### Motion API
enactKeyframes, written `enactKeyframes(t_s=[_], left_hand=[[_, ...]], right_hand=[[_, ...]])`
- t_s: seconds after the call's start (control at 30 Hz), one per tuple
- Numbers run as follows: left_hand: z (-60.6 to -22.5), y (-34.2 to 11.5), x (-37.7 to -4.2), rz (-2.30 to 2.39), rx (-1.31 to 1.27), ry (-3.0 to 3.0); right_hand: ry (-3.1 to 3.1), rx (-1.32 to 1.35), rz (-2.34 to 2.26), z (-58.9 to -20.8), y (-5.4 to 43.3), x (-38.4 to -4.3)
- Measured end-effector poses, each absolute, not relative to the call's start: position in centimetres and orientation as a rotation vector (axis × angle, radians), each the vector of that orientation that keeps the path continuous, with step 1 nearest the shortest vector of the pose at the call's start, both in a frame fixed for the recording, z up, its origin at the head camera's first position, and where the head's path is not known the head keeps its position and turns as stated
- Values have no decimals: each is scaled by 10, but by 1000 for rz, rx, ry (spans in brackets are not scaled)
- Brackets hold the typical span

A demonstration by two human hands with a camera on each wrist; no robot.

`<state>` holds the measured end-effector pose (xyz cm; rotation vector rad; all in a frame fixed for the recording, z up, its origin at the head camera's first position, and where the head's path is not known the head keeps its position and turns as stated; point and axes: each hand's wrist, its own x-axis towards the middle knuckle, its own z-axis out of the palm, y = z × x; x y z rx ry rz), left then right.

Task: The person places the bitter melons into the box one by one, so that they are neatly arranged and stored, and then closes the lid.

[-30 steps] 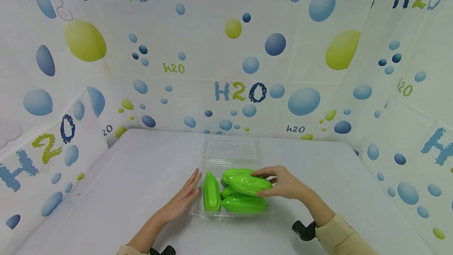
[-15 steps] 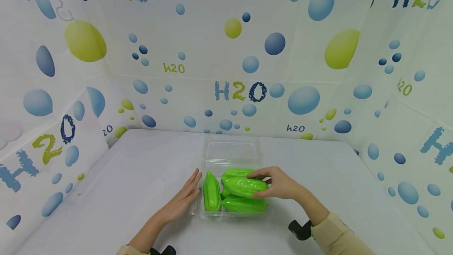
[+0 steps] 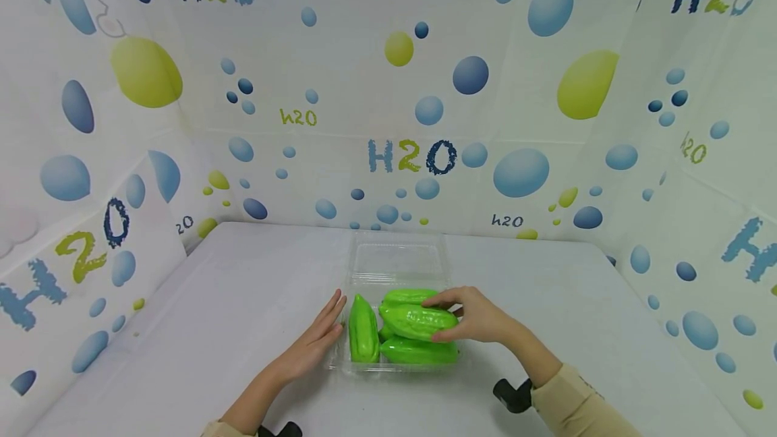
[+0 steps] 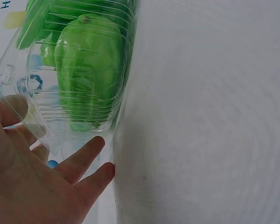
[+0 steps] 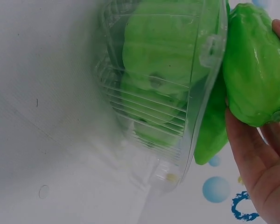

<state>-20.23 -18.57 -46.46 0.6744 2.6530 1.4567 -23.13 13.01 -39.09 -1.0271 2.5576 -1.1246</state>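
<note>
In the head view a clear plastic clamshell box (image 3: 400,368) holds several long, glossy green fruits with ridged sides and tapering tips. One fruit (image 3: 364,329) lies lengthwise along the left side; another (image 3: 419,349) lies crosswise at the front. My right hand (image 3: 476,314) grips the right end of the topmost fruit (image 3: 415,321), thumb in front and fingers behind, over the others. The right wrist view shows this held fruit (image 5: 256,65) above the box's rim. My left hand (image 3: 312,339) rests against the box's left wall with fingers extended, spread in the left wrist view.
The box's clear lid (image 3: 397,258) lies folded back behind it on the white table (image 3: 243,288). Walls of white cloth (image 3: 340,52) printed with blue and lime bubbles and H2O lettering close in the back and sides.
My right hand has shifted a little to the left, carrying the top fruit further over the box. The left hand stays in place against the box.
</note>
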Motion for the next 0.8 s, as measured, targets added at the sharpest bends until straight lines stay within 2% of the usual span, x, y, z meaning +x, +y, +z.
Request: enactKeyframes(t_s=[0.8], left_hand=[[-463, -184, -203, 1434, 683, 2671]], right_hand=[[2549, -1083, -1186, -396, 131, -233]])
